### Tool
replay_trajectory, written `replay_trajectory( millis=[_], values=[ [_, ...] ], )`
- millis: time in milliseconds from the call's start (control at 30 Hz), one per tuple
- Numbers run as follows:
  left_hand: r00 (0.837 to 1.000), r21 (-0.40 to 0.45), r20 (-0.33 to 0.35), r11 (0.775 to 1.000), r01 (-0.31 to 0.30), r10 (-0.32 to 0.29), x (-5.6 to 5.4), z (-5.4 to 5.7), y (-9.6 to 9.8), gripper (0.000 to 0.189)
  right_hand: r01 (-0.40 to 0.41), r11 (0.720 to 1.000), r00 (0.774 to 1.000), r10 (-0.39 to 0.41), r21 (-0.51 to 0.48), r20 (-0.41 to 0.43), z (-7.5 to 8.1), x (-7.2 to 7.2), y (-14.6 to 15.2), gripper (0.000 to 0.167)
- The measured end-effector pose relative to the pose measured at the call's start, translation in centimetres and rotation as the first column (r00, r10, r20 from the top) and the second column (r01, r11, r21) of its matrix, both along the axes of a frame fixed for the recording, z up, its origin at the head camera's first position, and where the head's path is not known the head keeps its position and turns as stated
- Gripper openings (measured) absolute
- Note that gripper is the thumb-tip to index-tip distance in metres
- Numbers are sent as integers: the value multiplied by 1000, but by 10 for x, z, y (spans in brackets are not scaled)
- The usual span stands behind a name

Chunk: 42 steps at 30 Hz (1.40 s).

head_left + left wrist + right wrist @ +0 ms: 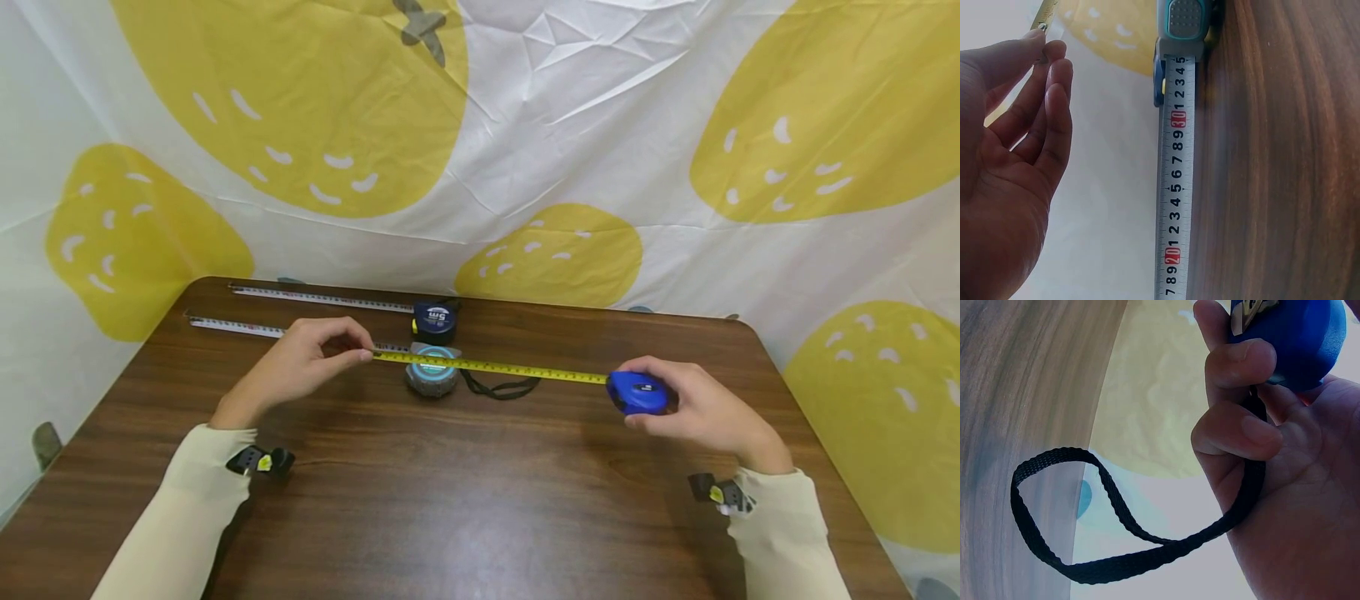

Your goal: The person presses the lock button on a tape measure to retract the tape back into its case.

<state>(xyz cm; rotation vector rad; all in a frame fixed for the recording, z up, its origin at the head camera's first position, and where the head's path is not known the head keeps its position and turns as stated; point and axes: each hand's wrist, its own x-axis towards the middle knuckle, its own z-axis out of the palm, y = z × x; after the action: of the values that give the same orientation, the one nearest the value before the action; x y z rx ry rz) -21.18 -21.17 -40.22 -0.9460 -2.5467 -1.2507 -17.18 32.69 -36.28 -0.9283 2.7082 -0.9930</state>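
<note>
My right hand (701,408) grips a blue tape measure (637,393), its fingers curled round the case. From the case a yellow blade (525,371) stretches left above the table, and my left hand (303,362) pinches its end between thumb and fingertips. Below the blade lies a grey and teal tape measure (431,379), its white blade (1175,187) drawn out to the left. In the right wrist view a black wrist strap (1116,565) hangs in a loop from the blue case.
Behind the teal one sits a dark blue tape measure (433,322), its white blade (322,299) also extended left. A black cord (498,390) lies beside the teal case. The brown table (465,517) meets a hanging cloth (525,125) with yellow fruit shapes at the back.
</note>
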Motion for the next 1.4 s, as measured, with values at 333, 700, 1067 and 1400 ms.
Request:
replay_trajectory(
  millis=[333,700,1067,1400],
  values=[
    [1000,13,-4,1000,19,-19,-1,-1,3,8,-10,1000,1000,10,22,-19,-1,0,-3,49],
    [999,13,23,999,30,-30,0,-4,6,2,-30,999,999,31,42,-13,-6,-3,-7,51],
    [999,6,19,999,37,-37,0,-4,8,9,-54,998,998,55,27,-25,-5,-3,-12,50],
    [998,15,-14,998,69,-68,0,-7,12,11,-59,998,998,60,28,-29,-5,-2,-14,50]
  ],
)
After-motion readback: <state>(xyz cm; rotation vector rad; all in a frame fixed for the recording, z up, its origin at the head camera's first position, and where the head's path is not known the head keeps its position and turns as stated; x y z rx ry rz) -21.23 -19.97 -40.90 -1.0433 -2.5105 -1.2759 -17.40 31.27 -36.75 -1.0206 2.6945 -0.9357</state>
